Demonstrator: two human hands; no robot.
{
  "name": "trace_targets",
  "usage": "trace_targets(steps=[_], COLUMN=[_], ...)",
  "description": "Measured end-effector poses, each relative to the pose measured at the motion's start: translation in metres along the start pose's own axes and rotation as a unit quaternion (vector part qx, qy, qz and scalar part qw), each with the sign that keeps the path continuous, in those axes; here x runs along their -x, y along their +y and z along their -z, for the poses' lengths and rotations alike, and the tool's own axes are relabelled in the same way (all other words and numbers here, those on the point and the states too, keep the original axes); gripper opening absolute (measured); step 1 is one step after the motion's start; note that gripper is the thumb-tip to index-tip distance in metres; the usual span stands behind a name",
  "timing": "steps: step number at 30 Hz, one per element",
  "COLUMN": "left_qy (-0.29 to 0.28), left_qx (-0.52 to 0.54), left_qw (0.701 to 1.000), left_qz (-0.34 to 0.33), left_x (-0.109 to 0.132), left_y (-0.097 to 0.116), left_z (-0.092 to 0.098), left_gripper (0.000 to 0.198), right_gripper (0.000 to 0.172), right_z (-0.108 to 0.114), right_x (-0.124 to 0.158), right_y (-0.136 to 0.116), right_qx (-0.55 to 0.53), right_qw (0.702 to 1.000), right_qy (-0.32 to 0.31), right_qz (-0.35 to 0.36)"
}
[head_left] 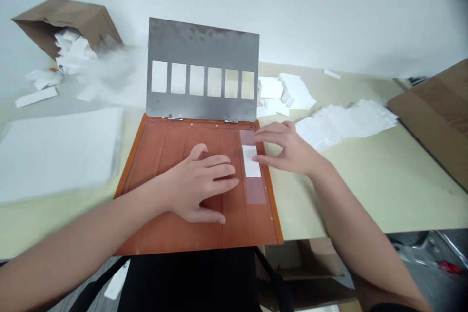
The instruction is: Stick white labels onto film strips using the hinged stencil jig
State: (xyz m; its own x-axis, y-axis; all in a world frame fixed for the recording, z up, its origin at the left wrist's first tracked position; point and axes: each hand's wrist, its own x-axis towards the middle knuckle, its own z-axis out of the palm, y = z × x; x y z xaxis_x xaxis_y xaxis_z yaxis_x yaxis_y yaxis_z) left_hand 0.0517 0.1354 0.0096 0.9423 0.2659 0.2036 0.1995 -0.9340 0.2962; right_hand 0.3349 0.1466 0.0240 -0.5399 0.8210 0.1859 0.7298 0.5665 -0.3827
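Note:
An orange-brown board with lengthwise grooves lies on the table before me. A grey metal plate with several rectangular windows stands hinged up at its far edge. My left hand lies flat on the board's middle, fingers stretched toward the right. In the rightmost groove lies a clear strip with a small white slip on it. My right hand hovers at the board's right edge, fingers spread, fingertips touching the white slip.
A stack of white sheets lies at the left. A tipped brown box spills white slips at the back left. More white slips and clear sleeves lie at the right. Brown cardboard covers the far right.

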Motion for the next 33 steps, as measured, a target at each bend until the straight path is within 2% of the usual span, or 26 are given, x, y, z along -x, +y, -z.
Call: trace_targets(steps=[3,5,9,14,19,25,33], left_qy=[-0.018,-0.040,-0.085,-0.105,-0.107,-0.082,-0.076], left_qx=[-0.004,-0.008,-0.004,0.021,0.001,-0.090,-0.230], left_qw=[1.000,0.999,0.995,0.992,0.992,0.992,0.968], left_qz=[0.010,0.025,0.047,0.067,0.063,0.040,0.068], left_x=[-0.005,-0.010,-0.023,-0.028,-0.025,-0.026,-0.031], left_y=[0.003,0.009,0.027,0.040,0.036,0.030,0.015], left_z=[0.006,0.011,0.020,0.023,0.017,0.009,0.004], left_gripper=[0.056,0.052,0.046,0.057,0.061,0.067,0.076], right_gripper=[0.040,0.041,0.031,0.022,0.019,0.018,0.033], right_z=[-0.008,-0.010,-0.015,-0.022,-0.024,-0.020,-0.011], right_x=[0.006,0.008,0.009,0.008,0.007,0.006,0.007], right_y=[0.005,0.008,0.010,0.012,0.012,0.009,0.006], right_qx=[0.004,0.004,-0.014,-0.018,-0.013,-0.014,-0.040], right_qw=[1.000,1.000,0.999,0.999,1.000,1.000,0.998], right_qy=[0.010,0.009,0.028,0.028,0.010,-0.002,-0.038], right_qz=[-0.004,0.001,0.011,0.022,0.010,0.003,-0.008])
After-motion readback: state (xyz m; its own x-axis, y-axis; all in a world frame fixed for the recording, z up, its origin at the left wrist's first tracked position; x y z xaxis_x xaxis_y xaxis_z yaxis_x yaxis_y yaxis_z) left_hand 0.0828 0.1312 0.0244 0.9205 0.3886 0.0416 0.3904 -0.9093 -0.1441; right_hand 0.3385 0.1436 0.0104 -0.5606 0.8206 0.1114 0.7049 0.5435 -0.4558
